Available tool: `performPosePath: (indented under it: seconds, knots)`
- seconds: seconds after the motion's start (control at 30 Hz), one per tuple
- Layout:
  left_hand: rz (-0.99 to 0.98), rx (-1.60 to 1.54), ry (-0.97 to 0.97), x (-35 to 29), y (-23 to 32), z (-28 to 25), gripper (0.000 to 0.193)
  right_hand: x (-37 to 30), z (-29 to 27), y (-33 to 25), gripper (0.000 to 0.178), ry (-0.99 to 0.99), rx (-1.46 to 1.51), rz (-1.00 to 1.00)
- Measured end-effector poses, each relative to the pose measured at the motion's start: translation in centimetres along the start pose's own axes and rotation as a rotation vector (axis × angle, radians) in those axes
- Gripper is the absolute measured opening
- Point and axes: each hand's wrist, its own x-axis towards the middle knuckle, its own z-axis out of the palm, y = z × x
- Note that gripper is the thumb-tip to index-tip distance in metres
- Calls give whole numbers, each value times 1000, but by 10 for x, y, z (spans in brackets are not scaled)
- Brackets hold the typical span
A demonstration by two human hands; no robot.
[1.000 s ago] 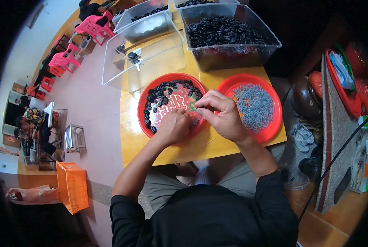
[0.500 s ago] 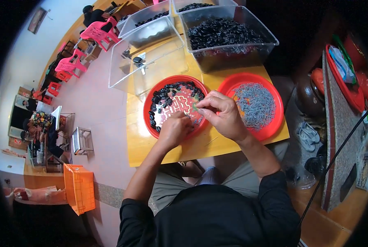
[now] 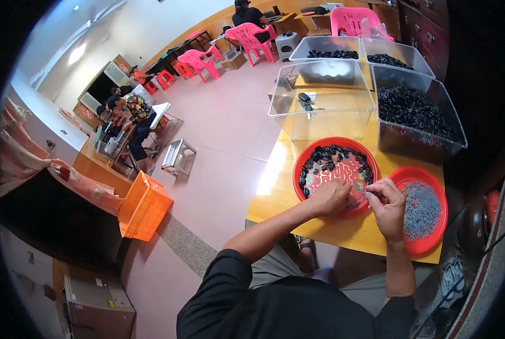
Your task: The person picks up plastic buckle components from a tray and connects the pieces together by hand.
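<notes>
My left hand [image 3: 333, 197] is closed over the near part of a red basin [image 3: 299, 189]; what its fingers hold, if anything, is hidden. Along the basin's inner edge lie several small black pieces [image 3: 318, 153], around a patterned red and white bottom. At the basin's right rim my right hand [image 3: 389, 208] pinches thumb and forefinger together on something too small to make out. Just right of that hand stands a second red basin [image 3: 443, 210], filled with a heap of thin grey screw-like pieces [image 3: 422, 209].
Behind the basins, a clear bin [image 3: 283, 127] has a black key fob [image 3: 305, 99] showing by it. Another clear bin [image 3: 391, 144] is full of black pieces. An orange crate [image 3: 145, 206] and a metal stool [image 3: 179, 157] stand on the floor at left. Other people sit farther off.
The view has swung to the left, so the table and basins appear farther right. Both hands stay at the basin with the black pieces, fingers still closed.
</notes>
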Motion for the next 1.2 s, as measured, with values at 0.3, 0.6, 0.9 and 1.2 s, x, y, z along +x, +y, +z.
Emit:
performPosePath:
  seconds: [0.3, 0.6, 0.9, 1.2]
  knots:
    - [-217, -489, 219, -8, -7, -11, 12, 4, 7, 7, 9, 24, -27, -19]
    - [-294, -1118, 253, -15, 11, -5, 13, -3, 20, 20, 10, 30, 166, 243]
    - [-206, -879, 356, -16, 27, 0, 16, -5, 24, 16, 10, -73, 313, 280]
    - [-174, -800, 365, -16, 31, 1, 15, -4, 23, 15, 11, -18, 296, 214]
